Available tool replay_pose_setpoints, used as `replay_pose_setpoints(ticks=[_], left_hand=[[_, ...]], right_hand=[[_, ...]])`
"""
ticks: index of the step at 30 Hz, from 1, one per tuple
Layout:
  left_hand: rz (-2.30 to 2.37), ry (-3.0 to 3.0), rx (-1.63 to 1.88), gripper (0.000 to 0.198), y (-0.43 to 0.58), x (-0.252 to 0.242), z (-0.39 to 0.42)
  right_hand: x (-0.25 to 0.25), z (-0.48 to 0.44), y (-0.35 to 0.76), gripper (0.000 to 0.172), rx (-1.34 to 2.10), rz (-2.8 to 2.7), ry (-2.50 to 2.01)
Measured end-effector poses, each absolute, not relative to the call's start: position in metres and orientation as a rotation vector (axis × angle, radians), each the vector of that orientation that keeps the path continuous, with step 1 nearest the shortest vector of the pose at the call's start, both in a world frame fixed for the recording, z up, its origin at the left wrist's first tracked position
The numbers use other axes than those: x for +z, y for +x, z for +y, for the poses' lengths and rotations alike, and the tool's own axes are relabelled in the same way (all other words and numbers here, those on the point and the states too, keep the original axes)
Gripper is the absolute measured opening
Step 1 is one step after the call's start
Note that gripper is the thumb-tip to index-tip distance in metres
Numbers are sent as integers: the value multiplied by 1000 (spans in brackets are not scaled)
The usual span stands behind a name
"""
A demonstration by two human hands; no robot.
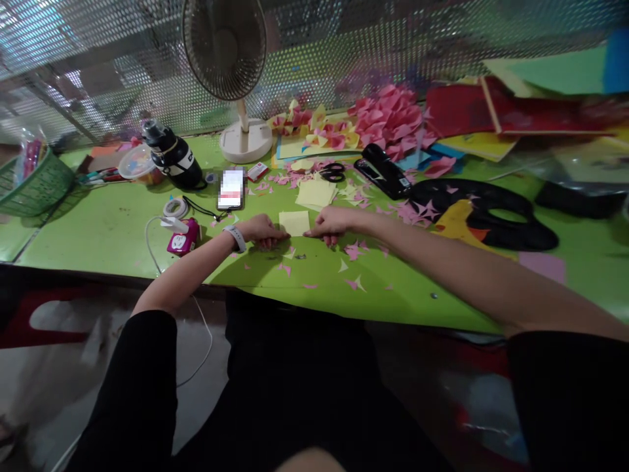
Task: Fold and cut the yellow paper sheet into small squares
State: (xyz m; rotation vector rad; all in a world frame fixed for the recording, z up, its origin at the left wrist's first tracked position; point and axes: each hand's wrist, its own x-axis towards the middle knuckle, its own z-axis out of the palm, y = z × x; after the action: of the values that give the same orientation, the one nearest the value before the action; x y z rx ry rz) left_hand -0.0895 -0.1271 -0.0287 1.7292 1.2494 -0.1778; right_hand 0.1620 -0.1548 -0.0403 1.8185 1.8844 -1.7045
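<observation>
A small pale yellow paper point(294, 223) is stretched between my hands above the green table. My left hand point(264, 230), with a white band at its wrist, pinches the paper's lower left corner. The lower right corner is pinched between the thumb and fingers of my right hand point(328, 225). Just behind lies a stack of similar yellow papers point(316, 194). Black-handled scissors point(333, 172) rest beyond that stack, and a black stapler point(382, 172) lies to their right. Pink and yellow scraps point(354, 250) are scattered around my hands.
A fan point(246, 141), a black bottle point(174, 157) and a phone point(230, 189) stand or lie at the back left. Nearer are a tape roll point(175, 207) and a magenta adapter point(183, 240) with a white cable. Folded pink paper pieces point(390, 121) are heaped behind.
</observation>
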Motion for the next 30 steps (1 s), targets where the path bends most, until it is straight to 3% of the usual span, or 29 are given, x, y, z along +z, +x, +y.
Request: replay_pose_setpoints(ticks=[7, 11, 13, 19, 24, 30], left_hand=[[1336, 1689, -169, 48, -133, -19, -121], [1343, 1988, 210, 44, -118, -22, -122], [1321, 2192, 324, 52, -102, -25, -120], [1243, 2196, 121, 41, -79, -30, -103], [1158, 2047, 255, 37, -84, -34, -102], [1073, 1846, 299, 31, -89, -31, -109]], right_hand=[[-34, -162, 160, 36, -1752, 1861, 1861], [-32, -170, 155, 38, -1737, 1900, 1911], [-30, -178, 153, 37, -1691, 1959, 1941], [-27, -220, 189, 34, -1033, 2327, 2234], [-40, -255, 246, 30, -406, 2485, 2333], [-64, -261, 270, 37, -239, 2446, 2232]])
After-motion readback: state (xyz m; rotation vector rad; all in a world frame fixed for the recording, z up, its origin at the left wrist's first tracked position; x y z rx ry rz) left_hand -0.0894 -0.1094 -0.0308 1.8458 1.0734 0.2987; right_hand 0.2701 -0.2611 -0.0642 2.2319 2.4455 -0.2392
